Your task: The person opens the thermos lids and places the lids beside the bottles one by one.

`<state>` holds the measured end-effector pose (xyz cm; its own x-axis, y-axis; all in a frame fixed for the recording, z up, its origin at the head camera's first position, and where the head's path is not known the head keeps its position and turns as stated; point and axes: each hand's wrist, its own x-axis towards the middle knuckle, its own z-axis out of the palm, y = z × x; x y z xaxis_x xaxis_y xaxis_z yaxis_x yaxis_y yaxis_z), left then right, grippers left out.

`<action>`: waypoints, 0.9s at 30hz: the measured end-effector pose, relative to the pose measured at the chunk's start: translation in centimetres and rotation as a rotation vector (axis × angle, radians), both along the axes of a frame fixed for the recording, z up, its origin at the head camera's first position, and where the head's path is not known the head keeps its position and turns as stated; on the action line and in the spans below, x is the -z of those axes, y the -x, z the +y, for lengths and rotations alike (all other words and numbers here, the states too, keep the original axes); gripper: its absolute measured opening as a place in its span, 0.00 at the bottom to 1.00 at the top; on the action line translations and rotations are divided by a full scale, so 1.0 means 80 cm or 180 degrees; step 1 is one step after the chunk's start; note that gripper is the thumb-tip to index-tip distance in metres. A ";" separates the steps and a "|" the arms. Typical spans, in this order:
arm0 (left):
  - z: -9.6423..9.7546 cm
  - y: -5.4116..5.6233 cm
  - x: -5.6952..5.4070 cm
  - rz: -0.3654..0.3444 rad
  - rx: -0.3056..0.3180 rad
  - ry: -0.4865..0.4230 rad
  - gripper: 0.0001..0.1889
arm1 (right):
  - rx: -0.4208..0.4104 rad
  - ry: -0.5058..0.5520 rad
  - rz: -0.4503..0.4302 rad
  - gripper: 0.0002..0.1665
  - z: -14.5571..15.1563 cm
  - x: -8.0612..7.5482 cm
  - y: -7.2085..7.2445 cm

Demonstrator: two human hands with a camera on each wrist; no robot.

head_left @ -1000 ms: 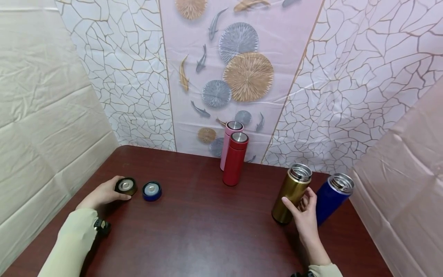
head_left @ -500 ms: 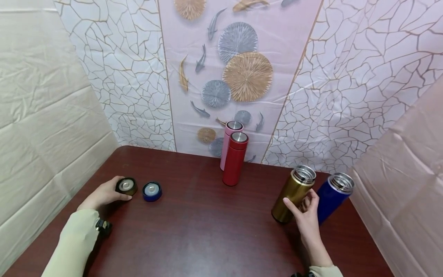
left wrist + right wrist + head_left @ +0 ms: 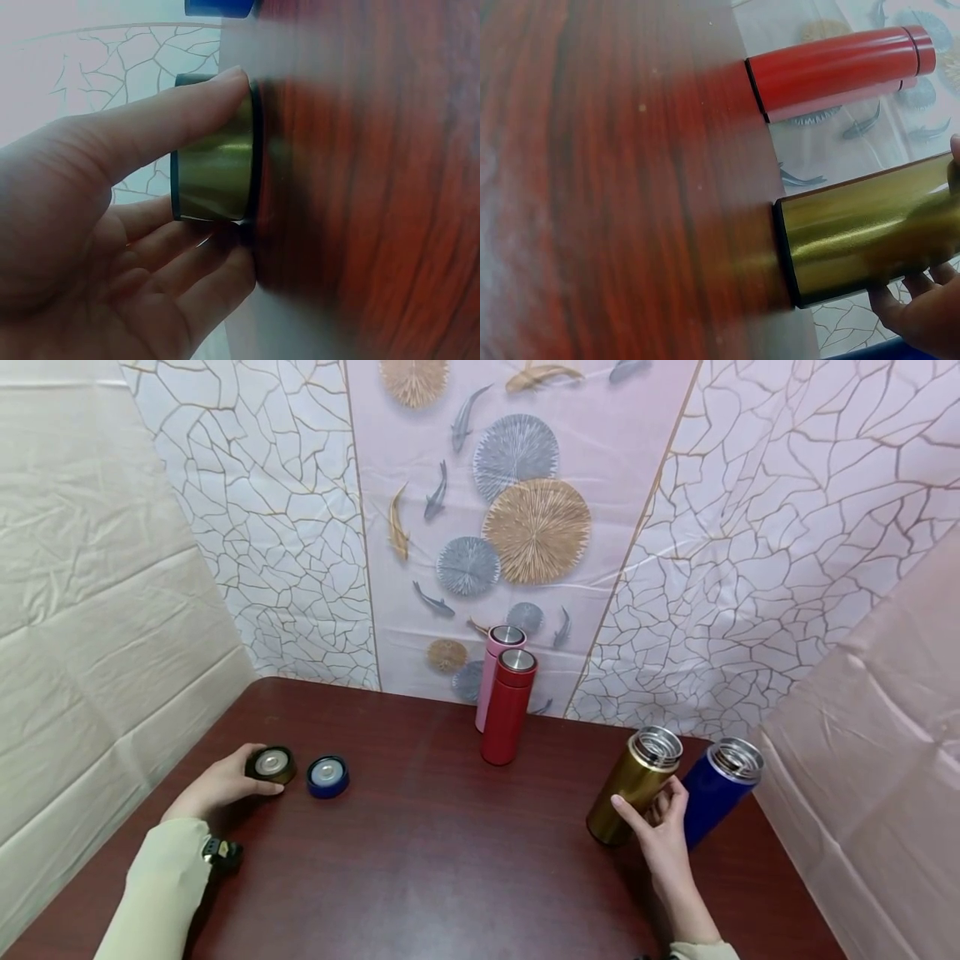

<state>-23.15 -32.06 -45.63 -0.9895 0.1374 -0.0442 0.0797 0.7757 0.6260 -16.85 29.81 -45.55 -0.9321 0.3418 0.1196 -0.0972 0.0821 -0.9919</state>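
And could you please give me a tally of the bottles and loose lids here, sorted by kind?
Closed: 2 (red bottle, pink bottle)
Open: 2 (gold bottle, blue bottle)
Loose: 2 (gold lid, blue lid)
Total: 6

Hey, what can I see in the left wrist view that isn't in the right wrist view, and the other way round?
Only the left wrist view shows the left hand pinching the gold lid, with part of the blue lid at the top edge.

Only the right wrist view shows the right hand gripping the gold bottle, the red bottle, a strip of the pink bottle and a bit of the blue bottle.

Both show the dark red table and the crack-patterned wall covering.
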 end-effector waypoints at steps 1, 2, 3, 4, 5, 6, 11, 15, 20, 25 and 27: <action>0.000 0.000 0.000 0.0001 -0.0015 0.0003 0.47 | -0.0003 -0.0004 -0.0006 0.51 0.000 0.000 0.000; 0.001 0.000 0.000 0.0007 -0.0019 -0.0007 0.47 | -0.0004 -0.0002 -0.0011 0.51 0.000 0.000 -0.001; 0.002 0.000 0.001 0.0011 -0.0035 -0.0016 0.47 | 0.0001 0.0004 -0.0020 0.51 -0.001 -0.001 -0.001; 0.002 0.000 0.001 0.0015 -0.0045 -0.0024 0.47 | 0.0005 0.0002 -0.0030 0.51 0.000 -0.001 -0.002; 0.003 0.000 0.001 0.0016 -0.0057 -0.0041 0.47 | 0.0009 0.0004 -0.0037 0.51 0.000 -0.001 -0.002; 0.003 0.000 0.002 0.0017 -0.0065 -0.0056 0.47 | 0.0013 0.0004 -0.0045 0.51 0.000 -0.001 -0.002; 0.002 -0.001 0.005 -0.0036 -0.0092 -0.0058 0.49 | 0.0017 0.0008 -0.0044 0.50 -0.002 -0.001 -0.002; 0.000 -0.002 0.007 -0.0082 -0.0100 -0.0053 0.50 | 0.0058 0.0020 0.0039 0.49 -0.003 -0.003 -0.003; -0.003 0.000 0.008 -0.0106 -0.0066 -0.0112 0.52 | 0.0145 0.0045 0.0354 0.51 -0.004 -0.014 -0.006; 0.000 -0.003 -0.010 -0.0097 -0.0026 -0.0284 0.54 | 0.0291 -0.0050 0.0766 0.53 -0.008 -0.045 -0.019; 0.005 -0.004 -0.026 0.0014 -0.0047 -0.0384 0.55 | 0.0350 -0.0072 0.0985 0.52 -0.010 -0.058 -0.025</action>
<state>-22.82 -31.63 -43.54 -0.9916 0.1270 -0.0240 0.0718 0.6959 0.7145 -14.86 29.03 -40.87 -0.8079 0.4325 0.4003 -0.3831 0.1306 -0.9144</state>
